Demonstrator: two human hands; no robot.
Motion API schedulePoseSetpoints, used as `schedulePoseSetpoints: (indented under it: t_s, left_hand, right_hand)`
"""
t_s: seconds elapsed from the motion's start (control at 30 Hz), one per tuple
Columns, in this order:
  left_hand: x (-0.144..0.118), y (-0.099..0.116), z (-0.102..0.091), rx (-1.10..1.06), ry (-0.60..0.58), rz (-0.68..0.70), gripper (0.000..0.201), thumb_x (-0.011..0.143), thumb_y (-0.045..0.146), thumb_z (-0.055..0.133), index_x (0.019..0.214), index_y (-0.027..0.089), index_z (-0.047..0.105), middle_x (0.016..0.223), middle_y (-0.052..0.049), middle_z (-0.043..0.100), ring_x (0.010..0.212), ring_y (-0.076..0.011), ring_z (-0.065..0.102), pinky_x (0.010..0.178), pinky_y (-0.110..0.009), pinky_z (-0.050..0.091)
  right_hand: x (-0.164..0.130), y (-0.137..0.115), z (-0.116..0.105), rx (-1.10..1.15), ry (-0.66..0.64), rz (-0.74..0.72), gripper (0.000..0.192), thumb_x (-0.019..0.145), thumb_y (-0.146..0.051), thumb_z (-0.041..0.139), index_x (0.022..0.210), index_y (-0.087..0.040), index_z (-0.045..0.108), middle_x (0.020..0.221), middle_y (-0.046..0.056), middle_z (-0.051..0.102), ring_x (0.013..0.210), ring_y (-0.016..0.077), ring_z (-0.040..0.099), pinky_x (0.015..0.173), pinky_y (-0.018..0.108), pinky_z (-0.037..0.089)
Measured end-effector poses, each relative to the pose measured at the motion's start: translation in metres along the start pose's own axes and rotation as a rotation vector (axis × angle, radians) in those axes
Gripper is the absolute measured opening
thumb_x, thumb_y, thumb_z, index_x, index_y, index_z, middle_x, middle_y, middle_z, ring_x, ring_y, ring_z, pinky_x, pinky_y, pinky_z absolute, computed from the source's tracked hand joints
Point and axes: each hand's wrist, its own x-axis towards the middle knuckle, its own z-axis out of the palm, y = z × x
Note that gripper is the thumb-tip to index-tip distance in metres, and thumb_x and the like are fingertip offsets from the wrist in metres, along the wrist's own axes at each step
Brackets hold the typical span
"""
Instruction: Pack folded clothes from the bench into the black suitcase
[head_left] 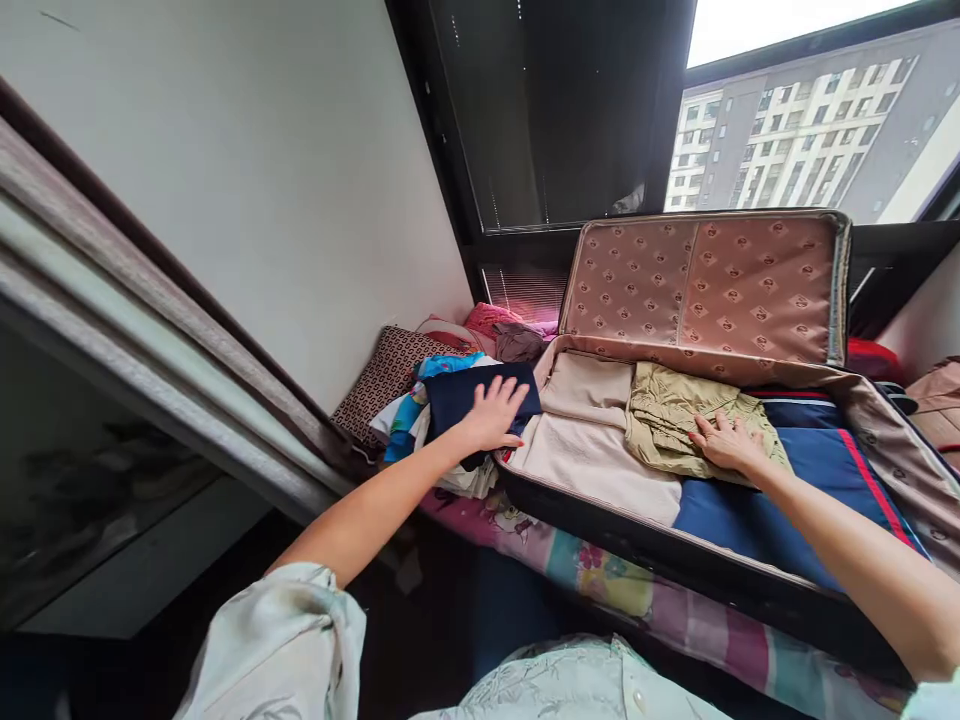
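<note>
An open suitcase [660, 550] lies on a bed, its patterned lid [705, 285] standing upright against the window. My right hand [724, 442] rests flat on a folded olive-green garment [675, 415] inside the suitcase. Beside that garment lie a beige cloth [589, 440] and a navy garment with a red stripe [795, 490]. My left hand [495, 412] lies flat, fingers spread, on a folded dark navy garment [469, 395] atop a pile of clothes [420, 425] just left of the suitcase.
A colourful bedsheet [615, 580] covers the bed under the suitcase. A brown patterned cushion [386, 375] and pink and red clothes [495, 325] lie against the white wall. A sliding-door frame [150, 330] runs along the left. Beyond the window stands a building [802, 130].
</note>
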Motion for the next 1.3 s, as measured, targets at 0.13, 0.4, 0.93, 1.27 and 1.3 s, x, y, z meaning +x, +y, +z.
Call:
schedulePoseSetpoints:
  t_s: [0.13,0.4,0.93,1.27,1.3]
  left_hand:
    - [-0.020,-0.045,0.016,-0.198,-0.059,-0.211,0.079,0.096,0.054,0.051,0.161,0.013,0.032,0.158,-0.023,0.044,0.144,-0.0378,0.046,0.115,-0.053,0.040]
    - [-0.031,-0.072,0.022,-0.177,-0.152,0.108,0.101,0.077,0.031,0.064,0.166,0.020,0.018,0.164,-0.016,0.038,0.149,-0.0316,0.040,0.116,-0.045,0.039]
    - [-0.041,-0.020,0.042,-0.008,0.082,-0.193,0.084,0.081,0.019,0.059,0.161,0.017,0.031,0.150,-0.017,0.054,0.134,-0.0308,0.056,0.110,-0.042,0.044]
    - [-0.026,-0.042,0.003,-0.174,0.235,-0.407,0.056,0.084,0.024,0.062,0.141,0.024,0.063,0.124,-0.012,0.074,0.115,-0.0338,0.070,0.098,-0.041,0.055]
    - [-0.023,-0.048,-0.009,-0.183,0.264,-0.431,0.054,0.084,0.024,0.064,0.138,0.024,0.065,0.121,-0.012,0.075,0.115,-0.0334,0.070,0.099,-0.040,0.055]
  right_hand:
    - [-0.014,-0.012,-0.016,0.007,0.030,-0.041,0.061,0.092,-0.057,0.045,0.142,-0.027,0.061,0.156,0.022,0.044,0.143,0.0514,0.038,0.104,0.079,0.033]
    - [-0.048,-0.020,-0.047,0.073,0.020,-0.153,0.060,0.088,-0.051,0.057,0.141,-0.024,0.062,0.154,0.019,0.049,0.136,0.0441,0.050,0.104,0.065,0.046]
    - [-0.083,-0.027,-0.077,0.258,0.019,-0.211,0.054,0.088,-0.038,0.062,0.135,-0.013,0.068,0.136,0.017,0.067,0.118,0.0301,0.068,0.100,0.036,0.053]
    - [-0.079,-0.018,-0.065,0.402,-0.015,-0.203,0.053,0.086,-0.040,0.062,0.132,-0.014,0.068,0.086,0.008,0.077,0.078,0.0229,0.071,0.074,0.032,0.055]
    - [-0.080,-0.018,-0.067,0.408,-0.001,-0.207,0.052,0.086,-0.041,0.062,0.129,-0.015,0.070,0.086,0.008,0.077,0.080,0.0237,0.071,0.075,0.032,0.055]
